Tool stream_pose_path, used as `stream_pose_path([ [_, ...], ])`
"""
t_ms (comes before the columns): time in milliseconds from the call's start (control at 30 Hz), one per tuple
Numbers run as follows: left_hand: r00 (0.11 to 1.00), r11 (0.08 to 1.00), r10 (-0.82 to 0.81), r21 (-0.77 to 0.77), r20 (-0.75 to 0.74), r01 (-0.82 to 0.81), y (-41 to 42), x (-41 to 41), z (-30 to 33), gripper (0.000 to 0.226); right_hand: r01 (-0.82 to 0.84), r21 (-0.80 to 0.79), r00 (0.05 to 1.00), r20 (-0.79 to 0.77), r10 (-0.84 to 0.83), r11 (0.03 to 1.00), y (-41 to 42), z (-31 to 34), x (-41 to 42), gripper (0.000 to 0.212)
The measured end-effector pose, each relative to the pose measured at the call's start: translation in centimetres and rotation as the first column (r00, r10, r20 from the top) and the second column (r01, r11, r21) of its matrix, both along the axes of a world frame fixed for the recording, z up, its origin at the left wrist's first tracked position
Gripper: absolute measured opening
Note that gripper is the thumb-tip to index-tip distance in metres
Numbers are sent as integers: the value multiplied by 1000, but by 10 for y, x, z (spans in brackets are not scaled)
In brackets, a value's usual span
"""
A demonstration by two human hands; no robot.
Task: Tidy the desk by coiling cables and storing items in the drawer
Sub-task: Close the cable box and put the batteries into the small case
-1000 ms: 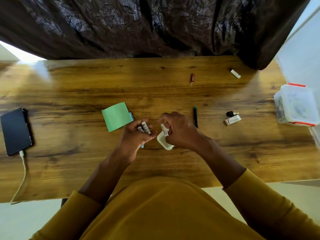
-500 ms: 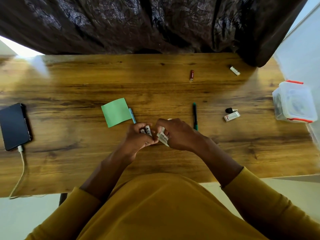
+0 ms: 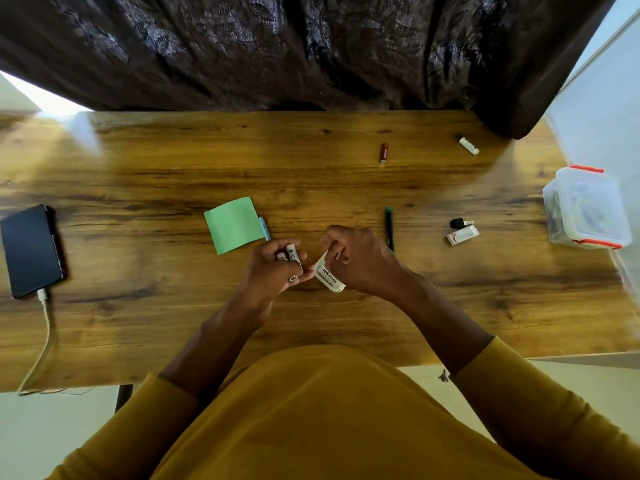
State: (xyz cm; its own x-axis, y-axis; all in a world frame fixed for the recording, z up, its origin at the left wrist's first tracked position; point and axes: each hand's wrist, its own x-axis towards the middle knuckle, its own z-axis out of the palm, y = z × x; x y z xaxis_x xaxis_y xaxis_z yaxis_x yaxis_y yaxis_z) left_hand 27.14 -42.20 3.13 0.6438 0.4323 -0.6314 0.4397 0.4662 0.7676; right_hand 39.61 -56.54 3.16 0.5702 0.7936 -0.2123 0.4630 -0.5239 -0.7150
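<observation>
Head view: my left hand [image 3: 273, 268] grips two white batteries [image 3: 289, 253] over the counter [image 3: 145, 174]. My right hand [image 3: 360, 261] pinches a white battery case [image 3: 329, 278], tilted, just beside the left. Green sticky note [image 3: 233, 225] and blue pen [image 3: 264, 228] sit just beyond my left hand, black pen [image 3: 389, 227] beside the right. Phone [image 3: 29, 251] with its white cable [image 3: 43, 336] far left. Red battery [image 3: 383, 153] and another white battery [image 3: 469, 146] far side, lidded box [image 3: 585, 207] at the right edge
</observation>
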Motion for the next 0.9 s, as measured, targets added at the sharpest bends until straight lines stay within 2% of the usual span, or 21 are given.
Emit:
stream_pose_path([
  [133, 998, 1000, -9, 10, 60, 9, 0, 5, 4, 44, -60, 64, 998, 34, 58, 996, 5, 12, -4, 41],
  [233, 990, 992, -115, 52, 79, 111, -4, 5, 6, 42, -135, 5, 983, 125, 133, 991, 10, 13, -5, 58],
  [300, 983, 984, -168, 75, 72, 163, -5, 5, 6, 42, -141, -23, 976, 164, 143, 990, 11, 15, -3, 63],
  [467, 974, 975, -215, 62, 72, 211, -6, 7, 7, 49, -144, 11, 973, 183, 139, 990, 10, 16, 0, 53],
  [667, 982, 982, -183, 62, 54, 180, -8, 9, 10, 62, -72, 49, 993, 98, 67, 996, -3, 15, 5, 54],
  [900, 994, 998, -65, -8, 93, 66, 1, 9, 10, 58, -104, -202, 967, 210, 147, 974, -15, 8, 6, 54],
])
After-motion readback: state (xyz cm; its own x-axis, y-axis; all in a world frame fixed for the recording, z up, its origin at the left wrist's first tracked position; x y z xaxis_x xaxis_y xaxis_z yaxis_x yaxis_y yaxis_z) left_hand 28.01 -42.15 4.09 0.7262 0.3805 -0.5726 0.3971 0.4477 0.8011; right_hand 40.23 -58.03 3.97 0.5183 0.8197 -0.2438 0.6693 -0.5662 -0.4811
